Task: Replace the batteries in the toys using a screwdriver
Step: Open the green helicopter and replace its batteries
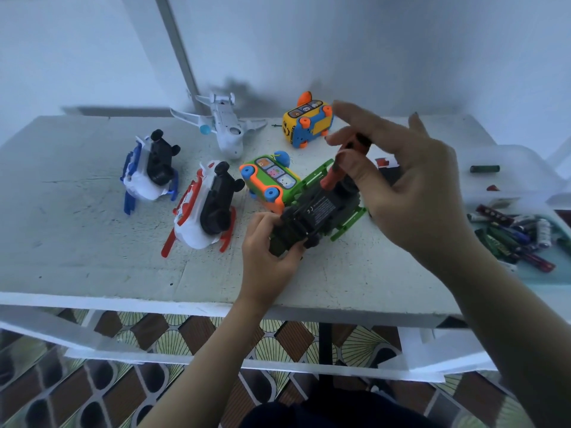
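A dark green toy helicopter (318, 211) lies upside down near the middle of the white table (92, 267), its black underside facing up. My left hand (268, 251) grips its near end. My right hand (401, 180) pinches an orange-and-black screwdriver (336, 168) by its handle, the tip set down on the toy's underside. The screw itself is hidden.
A green-orange bus toy (268, 180), a yellow-blue bus toy (309, 122), a white plane (225, 125), a blue-white helicopter (151, 171) and a red-white helicopter (204, 211) lie around. Several loose batteries (513, 236) fill a tray at the right; one battery (484, 168) lies behind.
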A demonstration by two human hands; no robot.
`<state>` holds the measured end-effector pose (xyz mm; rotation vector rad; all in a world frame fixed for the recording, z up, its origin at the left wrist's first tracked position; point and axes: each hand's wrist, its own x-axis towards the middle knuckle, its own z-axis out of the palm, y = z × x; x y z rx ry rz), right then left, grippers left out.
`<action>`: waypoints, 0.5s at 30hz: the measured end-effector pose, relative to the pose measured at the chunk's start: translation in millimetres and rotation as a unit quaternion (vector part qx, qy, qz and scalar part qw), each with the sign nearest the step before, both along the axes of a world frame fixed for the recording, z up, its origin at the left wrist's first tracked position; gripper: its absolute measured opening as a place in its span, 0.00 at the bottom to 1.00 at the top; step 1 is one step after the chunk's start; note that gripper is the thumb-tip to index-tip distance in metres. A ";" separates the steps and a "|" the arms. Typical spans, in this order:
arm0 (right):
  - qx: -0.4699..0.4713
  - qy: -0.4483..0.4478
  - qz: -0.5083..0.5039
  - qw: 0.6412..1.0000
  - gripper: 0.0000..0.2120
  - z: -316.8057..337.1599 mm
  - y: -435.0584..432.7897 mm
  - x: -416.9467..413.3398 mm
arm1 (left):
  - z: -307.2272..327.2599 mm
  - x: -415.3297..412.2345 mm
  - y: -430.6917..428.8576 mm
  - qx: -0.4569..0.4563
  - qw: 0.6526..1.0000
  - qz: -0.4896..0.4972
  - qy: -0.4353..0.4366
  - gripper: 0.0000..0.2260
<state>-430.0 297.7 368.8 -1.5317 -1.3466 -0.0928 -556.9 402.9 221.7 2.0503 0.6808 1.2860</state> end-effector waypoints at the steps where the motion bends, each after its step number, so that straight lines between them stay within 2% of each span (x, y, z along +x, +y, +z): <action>1: -0.015 -0.002 0.009 1.000 0.17 -0.4 -0.7 1.9 | 0.3 -0.2 0.1 -0.001 1.000 0.000 0.001 0.16; 5: -0.050 -0.028 0.029 0.998 0.18 -1.5 -1.1 1.3 | -2.1 -0.7 1.8 -0.010 1.000 0.000 0.000 0.16; 11: 0.036 -0.018 0.009 0.999 0.15 1.2 2.6 -3.9 | -3.6 -0.1 3.0 -0.019 1.000 -0.001 0.009 0.14; 15: 0.032 -0.025 -0.014 0.999 0.18 -0.4 2.1 -4.0 | -2.1 -0.2 2.1 -0.014 1.000 0.000 0.005 0.15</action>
